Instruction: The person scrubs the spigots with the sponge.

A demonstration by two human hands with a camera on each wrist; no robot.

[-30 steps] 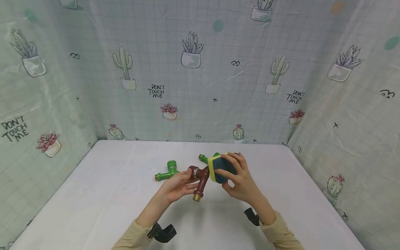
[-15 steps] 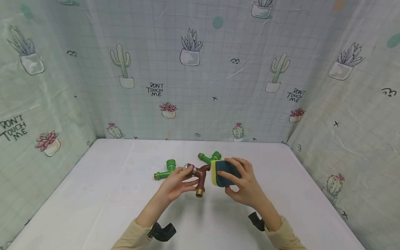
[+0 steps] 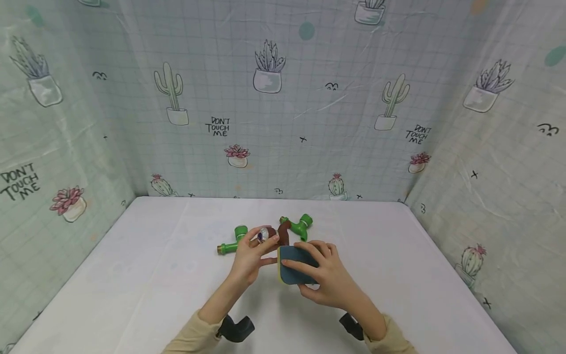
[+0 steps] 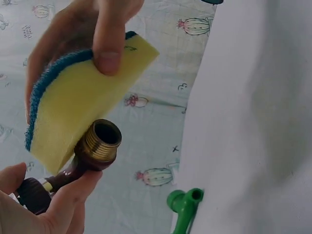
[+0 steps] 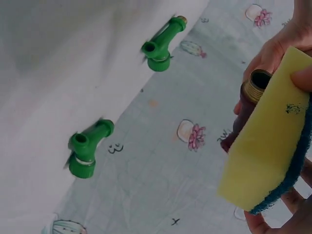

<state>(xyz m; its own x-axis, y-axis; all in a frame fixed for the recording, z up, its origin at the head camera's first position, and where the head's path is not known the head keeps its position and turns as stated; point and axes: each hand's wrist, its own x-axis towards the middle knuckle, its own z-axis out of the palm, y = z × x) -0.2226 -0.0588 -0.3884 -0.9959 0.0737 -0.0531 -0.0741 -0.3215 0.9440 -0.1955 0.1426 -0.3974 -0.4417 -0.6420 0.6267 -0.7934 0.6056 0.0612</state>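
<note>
My left hand (image 3: 248, 258) grips a brown tap (image 3: 284, 232) by its knob end, above the table. Its brass threaded inlet (image 4: 100, 146) faces the left wrist camera. A two-layer sponge (image 3: 291, 276), yellow foam with a dark blue scouring side, is pinched between the thumb and fingers of my right hand (image 3: 331, 280). In the left wrist view, the yellow foam lies against the tap body beside the threads. From the head view, the sponge hides the tap's lower part.
Two green taps lie on the white table (image 3: 168, 275) beyond the hands: one green tap (image 3: 227, 249) at the left, another green tap (image 3: 302, 228) farther back. A cactus-print cloth (image 3: 269, 147) encloses the back and sides. Black wrist mounts (image 3: 239, 329) show near both sleeves.
The sponge has moved down and left, from beside the tap's upper right to over its lower part. My left hand has turned the tap, so its knob end now faces the head camera.
</note>
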